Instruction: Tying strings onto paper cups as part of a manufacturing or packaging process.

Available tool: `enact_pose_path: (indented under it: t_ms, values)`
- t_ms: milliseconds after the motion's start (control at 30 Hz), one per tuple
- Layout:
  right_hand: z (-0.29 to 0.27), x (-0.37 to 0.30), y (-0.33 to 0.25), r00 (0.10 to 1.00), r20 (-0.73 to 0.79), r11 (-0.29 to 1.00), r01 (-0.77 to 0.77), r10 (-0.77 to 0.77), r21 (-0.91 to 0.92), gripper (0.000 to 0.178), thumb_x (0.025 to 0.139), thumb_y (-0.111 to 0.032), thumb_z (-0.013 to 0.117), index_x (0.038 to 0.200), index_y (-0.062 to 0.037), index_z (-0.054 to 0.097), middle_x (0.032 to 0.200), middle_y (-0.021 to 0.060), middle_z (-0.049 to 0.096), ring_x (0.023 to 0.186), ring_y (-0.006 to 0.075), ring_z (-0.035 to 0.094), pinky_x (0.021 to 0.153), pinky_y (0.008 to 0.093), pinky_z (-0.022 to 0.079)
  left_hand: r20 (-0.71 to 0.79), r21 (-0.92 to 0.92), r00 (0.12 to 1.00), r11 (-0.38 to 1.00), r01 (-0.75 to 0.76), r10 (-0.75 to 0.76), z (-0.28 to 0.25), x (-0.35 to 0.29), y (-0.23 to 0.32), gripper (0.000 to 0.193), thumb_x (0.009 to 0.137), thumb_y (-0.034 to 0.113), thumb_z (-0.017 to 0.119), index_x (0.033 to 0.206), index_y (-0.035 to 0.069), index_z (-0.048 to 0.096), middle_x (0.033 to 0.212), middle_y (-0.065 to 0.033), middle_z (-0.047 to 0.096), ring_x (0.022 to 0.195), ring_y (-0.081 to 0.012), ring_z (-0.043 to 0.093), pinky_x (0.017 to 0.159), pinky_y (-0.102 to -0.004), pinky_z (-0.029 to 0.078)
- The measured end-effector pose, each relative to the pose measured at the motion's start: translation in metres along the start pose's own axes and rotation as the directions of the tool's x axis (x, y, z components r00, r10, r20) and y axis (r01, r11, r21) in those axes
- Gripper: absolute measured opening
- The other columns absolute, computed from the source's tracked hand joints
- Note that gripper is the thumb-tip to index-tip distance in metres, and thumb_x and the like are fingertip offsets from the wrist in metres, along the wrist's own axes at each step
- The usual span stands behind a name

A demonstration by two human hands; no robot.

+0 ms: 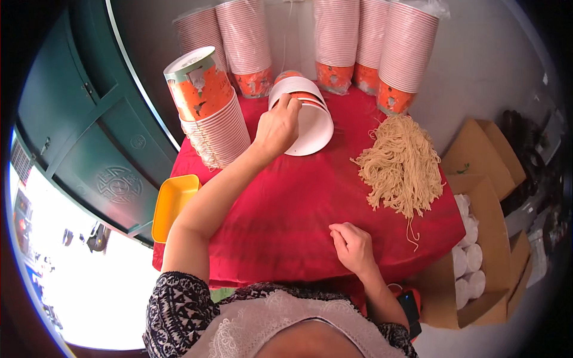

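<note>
Far across the red cloth (286, 209), her left hand (276, 128) pinches the bowl (310, 122) rim — light, crushable paper — right hand (353, 246) curled, holding nothing.

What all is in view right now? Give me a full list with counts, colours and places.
Red tablecloth: one, red, covers the table.
Cup stacks: about six, orange and white, along the far edge; the far-left one leans.
Tipped cups: a short nested stack, white inside, lying mid-table.
Noodles: one pile, pale yellow, right side of the cloth.
Yellow tray: one, at the table's left edge.
Cardboard box: open, brown, right of the table, holding white lids.
Left hand: fingers grip the tipped cups' rim.
Right hand: loosely closed, resting on the cloth, holding nothing visible.
</note>
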State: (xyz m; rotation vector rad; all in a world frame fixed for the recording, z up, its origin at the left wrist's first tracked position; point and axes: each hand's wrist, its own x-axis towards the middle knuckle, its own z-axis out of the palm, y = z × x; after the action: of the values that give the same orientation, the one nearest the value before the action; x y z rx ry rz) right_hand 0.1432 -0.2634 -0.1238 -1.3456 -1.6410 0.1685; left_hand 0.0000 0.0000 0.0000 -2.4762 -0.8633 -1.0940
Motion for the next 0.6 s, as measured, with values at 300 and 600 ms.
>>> enact_pose_path:
  t_ms: [300, 600]
  values:
    - [0.000, -0.001, -0.005, 1.000, -0.024, 0.999, 0.011, -0.011, -0.030, 0.008, 0.089, -0.002, 0.062, 0.096, 0.0007, 0.067, 0.082, 0.0146, 0.069, 0.074, 0.0291, 0.070, 0.064, 0.0367, 0.054, 0.037, 0.174, 0.998, 0.983, 0.049, -0.056, 0.021, 0.001, -0.015, 0.018, 0.083, 0.004, 0.058, 0.100, -0.001, 0.053, 0.094, -0.0189, 0.059, 0.081, -0.0338, 0.067, 0.064, -0.0418, 0.059]
    - [0.001, -0.003, -0.003, 1.000, -0.017, 0.999, 0.005, -0.006, -0.033, 0.008, 0.089, -0.002, 0.063, 0.096, 0.0008, 0.067, 0.082, 0.0146, 0.069, 0.074, 0.0287, 0.070, 0.065, 0.0365, 0.055, 0.027, 0.213, 0.992, 0.970, 0.118, -0.126, 0.013, -0.003, -0.026, 0.015, 0.084, 0.007, 0.057, 0.097, 0.000, 0.055, 0.091, -0.0189, 0.061, 0.073, -0.0362, 0.068, 0.060, -0.0442, 0.057]
